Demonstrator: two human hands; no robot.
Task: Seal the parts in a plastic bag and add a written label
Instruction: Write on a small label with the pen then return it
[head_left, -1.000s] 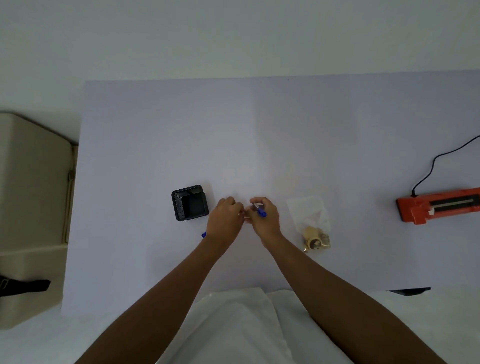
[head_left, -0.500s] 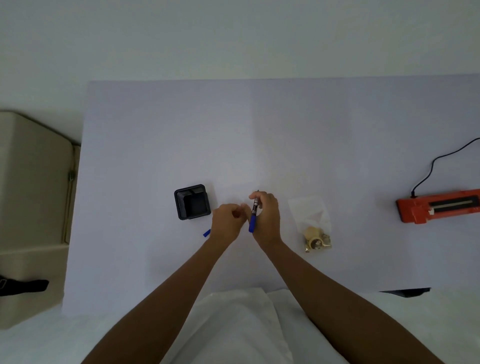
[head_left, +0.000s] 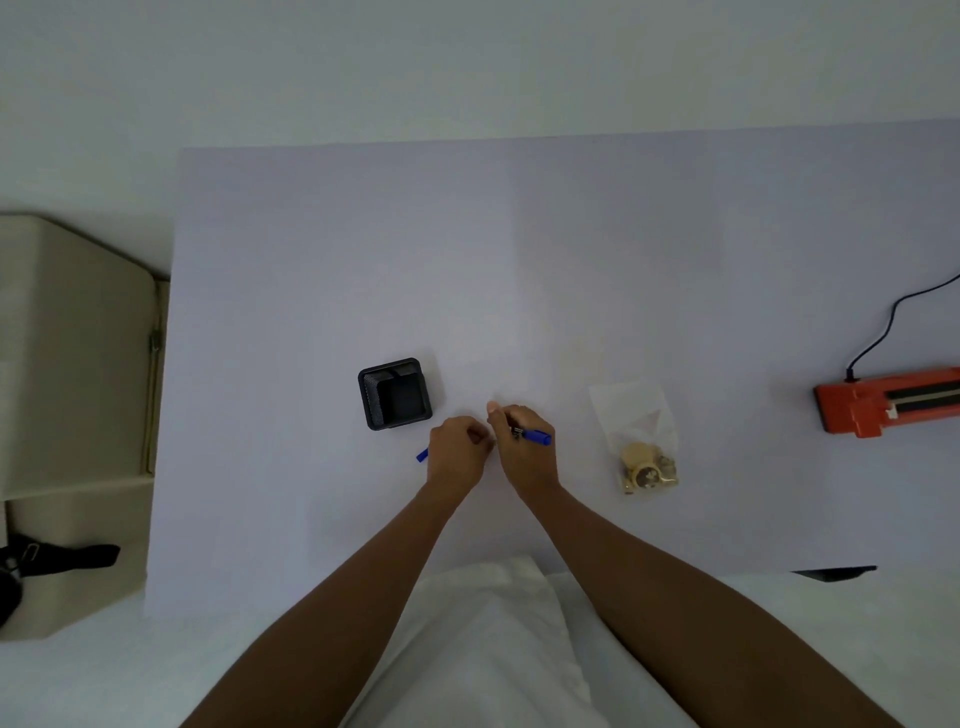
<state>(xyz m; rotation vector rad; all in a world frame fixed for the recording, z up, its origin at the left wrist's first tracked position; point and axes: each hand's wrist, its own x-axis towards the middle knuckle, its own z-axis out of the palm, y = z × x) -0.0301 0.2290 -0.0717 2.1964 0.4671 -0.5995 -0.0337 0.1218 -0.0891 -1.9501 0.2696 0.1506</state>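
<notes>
A clear plastic bag (head_left: 635, 415) lies flat on the white table (head_left: 519, 260), with brass-coloured parts (head_left: 647, 467) gathered at its near end. My two hands meet just left of it. My right hand (head_left: 525, 454) grips a blue pen (head_left: 536, 437), whose blue end points right toward the bag. My left hand (head_left: 457, 460) is closed, and a short blue cap (head_left: 422, 455) sticks out of its left side. Whatever lies under my fingers is hidden.
A black square pen holder (head_left: 395, 393) stands just left of my hands. An orange heat sealer (head_left: 883, 402) with a black cable (head_left: 883, 327) sits at the right edge. A beige case (head_left: 72, 364) stands beside the table's left edge.
Half a second ago the pen stood upright in my right hand; it now lies tilted to the right. My left hand has stayed closed beside it.
</notes>
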